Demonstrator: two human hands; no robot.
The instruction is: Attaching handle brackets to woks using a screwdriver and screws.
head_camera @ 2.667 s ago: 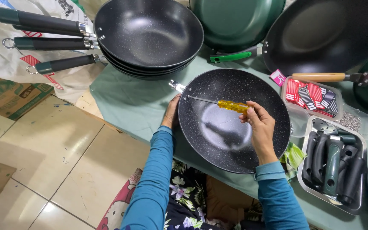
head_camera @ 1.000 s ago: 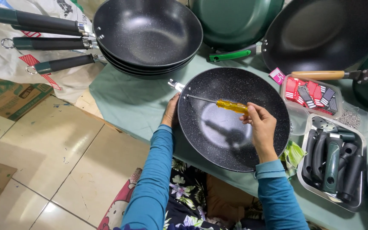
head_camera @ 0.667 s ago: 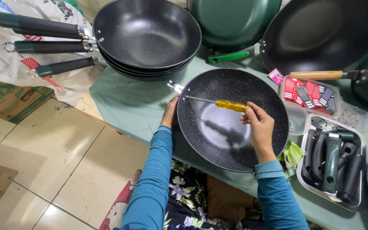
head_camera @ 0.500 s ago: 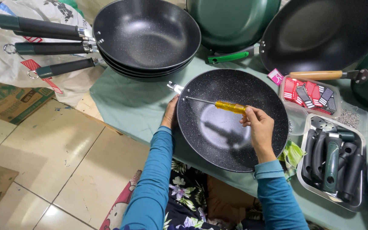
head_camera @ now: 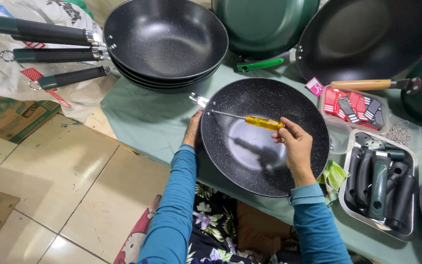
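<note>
From the head camera, you look down on a green-covered table (head_camera: 137, 117). Your right hand (head_camera: 296, 149) is closed around the yellow handle of a screwdriver (head_camera: 252, 121), which lies nearly level across a speckled black wok (head_camera: 264, 137); its metal tip points at the wall of the wok on the left side, beside a small metal bracket (head_camera: 199, 100) sticking out from the rim. Your left hand (head_camera: 193, 131) grips the outside of the wok's rim just below that bracket, fingers wrapped out of sight behind the rim. The wok sits on the table directly in front of you, tilted slightly toward you.

Behind it stands a stack of 3 finished woks (head_camera: 164, 41) with dark green handles (head_camera: 45, 54) pointing left. To the right a steel tray (head_camera: 406, 195) holds loose dark handles, and beyond it a clear box (head_camera: 324, 95) holds red and black tags. A wooden-handled pan (head_camera: 367, 34) and a green pan (head_camera: 264, 22) lie at the far edge.
</note>
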